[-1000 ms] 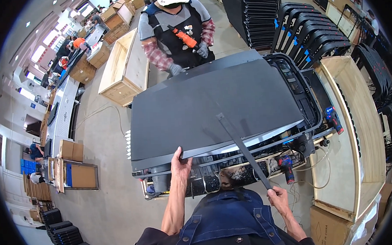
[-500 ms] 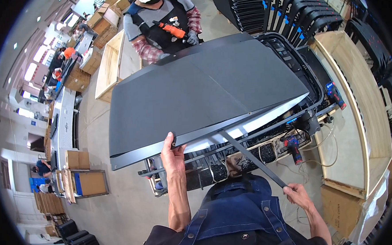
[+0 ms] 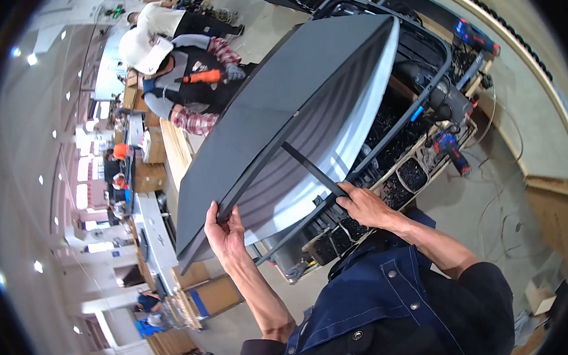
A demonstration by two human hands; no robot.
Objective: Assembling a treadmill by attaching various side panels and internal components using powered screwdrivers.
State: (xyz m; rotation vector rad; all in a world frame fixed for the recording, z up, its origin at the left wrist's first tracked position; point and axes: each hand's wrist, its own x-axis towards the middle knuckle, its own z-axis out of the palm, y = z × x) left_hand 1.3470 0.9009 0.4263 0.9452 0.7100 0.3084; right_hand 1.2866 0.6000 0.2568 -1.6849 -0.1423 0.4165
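Observation:
A large dark grey panel (image 3: 261, 114) is tilted up along its near edge, showing a pale, glossy underside with striped reflections. My left hand (image 3: 227, 237) grips that near edge toward its left end, thumb and fingers on either side. My right hand (image 3: 366, 206) is closed round a flat black bar (image 3: 312, 168), whose far end reaches beneath the raised edge. Whether the bar's tip touches the panel I cannot tell. Under the panel lies a black tubular frame (image 3: 444, 66). Across from me a co-worker (image 3: 189, 92) stands at the panel's far side with an orange tool (image 3: 203, 76) in a gloved hand.
One red-and-blue cordless drill (image 3: 476, 37) lies by the frame's right end, another drill (image 3: 451, 152) nearer me. Bins of small black parts (image 3: 413, 174) line the near side. A wooden crate (image 3: 513, 78) stands to the right, with a loose cable (image 3: 520, 146) below it.
The panel's near edge has risen, baring more of its underside. My right hand has moved inward and up with the bar, closer to the panel. The view has turned.

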